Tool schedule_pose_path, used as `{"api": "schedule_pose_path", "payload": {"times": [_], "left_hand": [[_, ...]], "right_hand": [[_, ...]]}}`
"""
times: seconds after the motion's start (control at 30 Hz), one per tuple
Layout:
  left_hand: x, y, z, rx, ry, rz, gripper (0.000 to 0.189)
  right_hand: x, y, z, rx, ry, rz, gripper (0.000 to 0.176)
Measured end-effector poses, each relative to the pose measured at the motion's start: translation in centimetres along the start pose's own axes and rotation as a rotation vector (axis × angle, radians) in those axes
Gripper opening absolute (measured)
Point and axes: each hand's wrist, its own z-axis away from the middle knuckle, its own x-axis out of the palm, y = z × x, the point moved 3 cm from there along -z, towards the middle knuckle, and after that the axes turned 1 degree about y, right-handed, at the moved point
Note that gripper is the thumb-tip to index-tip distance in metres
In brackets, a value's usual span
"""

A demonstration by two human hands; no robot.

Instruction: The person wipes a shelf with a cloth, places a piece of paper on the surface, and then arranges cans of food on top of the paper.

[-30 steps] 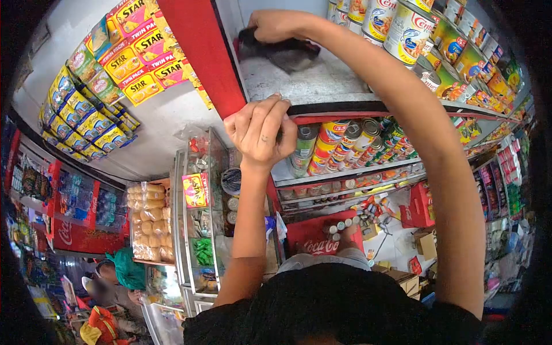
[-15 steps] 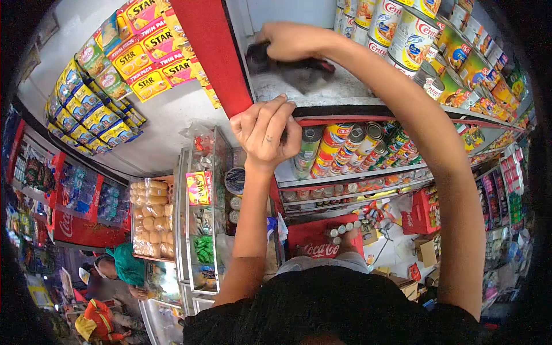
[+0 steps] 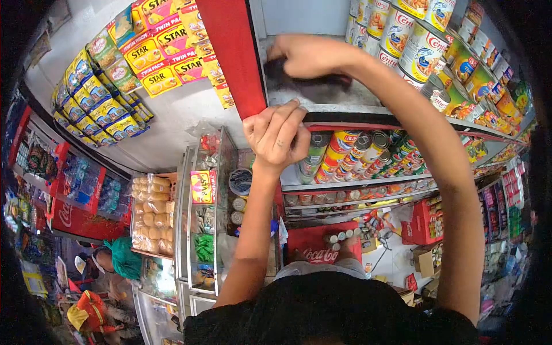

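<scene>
My right hand (image 3: 305, 56) is closed on a dark cloth (image 3: 326, 85), which lies bunched and blurred against the upper shelf (image 3: 368, 99). The hand is in the shelf's left corner, near the red upright (image 3: 233, 52). Lower down, my left hand (image 3: 277, 137) has its fingers curled over the shelf's front edge where it meets that upright. Stacked cans (image 3: 422, 54) stand on the same shelf, to the right of the cloth and behind my right forearm.
More cans (image 3: 339, 155) fill the shelf below. Margarine packs (image 3: 149, 54) hang at the left. A glass display case (image 3: 204, 230) and bagged bread (image 3: 154, 221) stand lower left. Below me is a red crate (image 3: 305, 241) with several cans on it. Two people are at the lower left.
The view has shifted, so the shelf and both hands appear slightly farther right and lower. My right hand stays on the cloth in the corner, and my left hand keeps its hold on the edge.
</scene>
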Motion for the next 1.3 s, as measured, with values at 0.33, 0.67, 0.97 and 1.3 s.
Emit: {"api": "schedule_pose_path", "payload": {"times": [0.33, 0.67, 0.97, 1.3], "left_hand": [[-0.1, 0.4, 0.0, -0.033, 0.09, 0.009, 0.026], [-0.3, 0.1, 0.1, -0.017, 0.06, 0.001, 0.028], [-0.3, 0.2, 0.0, -0.038, 0.053, 0.024, 0.028], [-0.3, 0.3, 0.0, -0.044, 0.06, 0.03, 0.028]], "right_hand": [[2.1, -0.6, 2.6, -0.098, -0.032, -0.09, 0.025], [1.5, 0.1, -0.2, -0.202, 0.122, -0.018, 0.035], [-1.1, -0.7, 2.1, -0.235, -0.096, 0.104, 0.031], [-1.8, 0.1, 2.0, -0.205, -0.003, 0.065, 0.04]]}}
